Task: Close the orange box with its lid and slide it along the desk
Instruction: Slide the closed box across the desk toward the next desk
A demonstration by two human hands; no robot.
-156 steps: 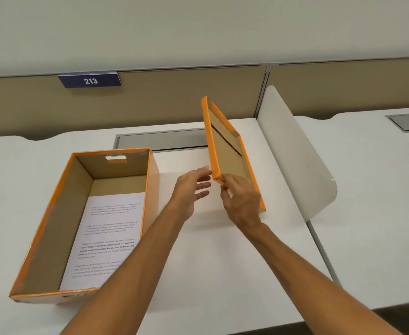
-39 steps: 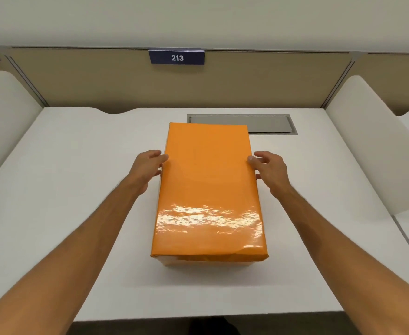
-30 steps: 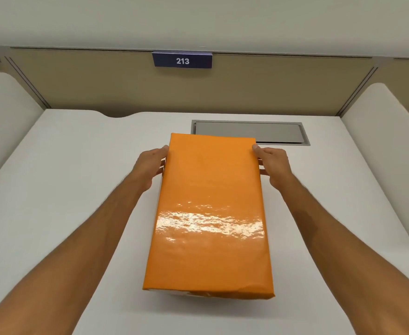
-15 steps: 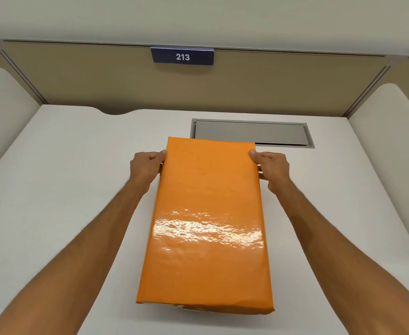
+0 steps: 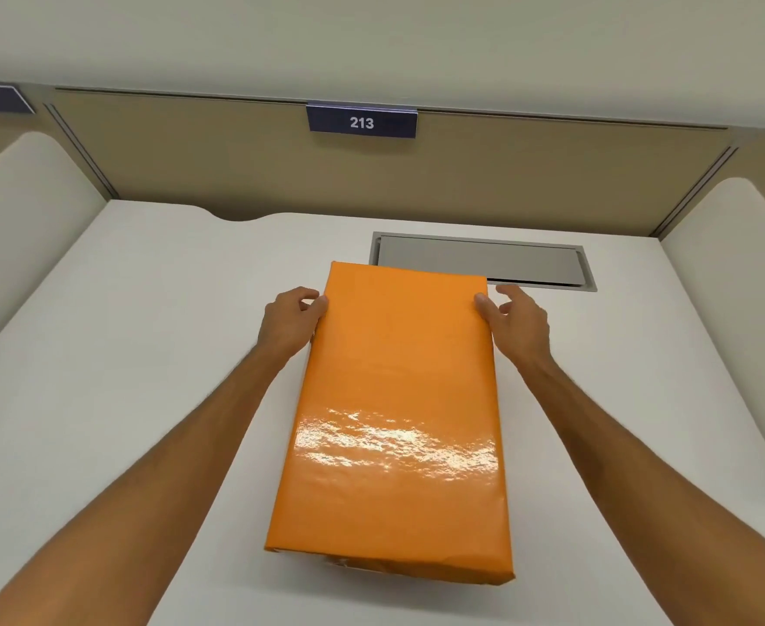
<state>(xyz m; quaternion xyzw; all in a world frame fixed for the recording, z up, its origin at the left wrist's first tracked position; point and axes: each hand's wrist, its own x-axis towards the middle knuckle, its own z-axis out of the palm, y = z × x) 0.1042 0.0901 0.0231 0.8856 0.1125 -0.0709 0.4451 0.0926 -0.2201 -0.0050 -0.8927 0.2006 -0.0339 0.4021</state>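
The orange box (image 5: 394, 417) stands in the middle of the white desk (image 5: 137, 354), closed by its glossy orange lid, long side running away from me. My left hand (image 5: 290, 323) presses against the box's left side near the far corner, thumb on the lid's edge. My right hand (image 5: 514, 323) holds the right side near the far corner, thumb on the lid and fingers partly spread. The box's far end covers the near left corner of the grey cable hatch (image 5: 489, 262).
A tan partition (image 5: 462, 173) with a dark plate reading 213 (image 5: 361, 122) closes the desk's far edge. White rounded side dividers rise at the left (image 5: 19, 196) and right (image 5: 742, 264). Bare desk lies on both sides of the box.
The box has slid a little farther away between both hands, so that its far end now overlaps the hatch. My right fingers have loosened slightly.
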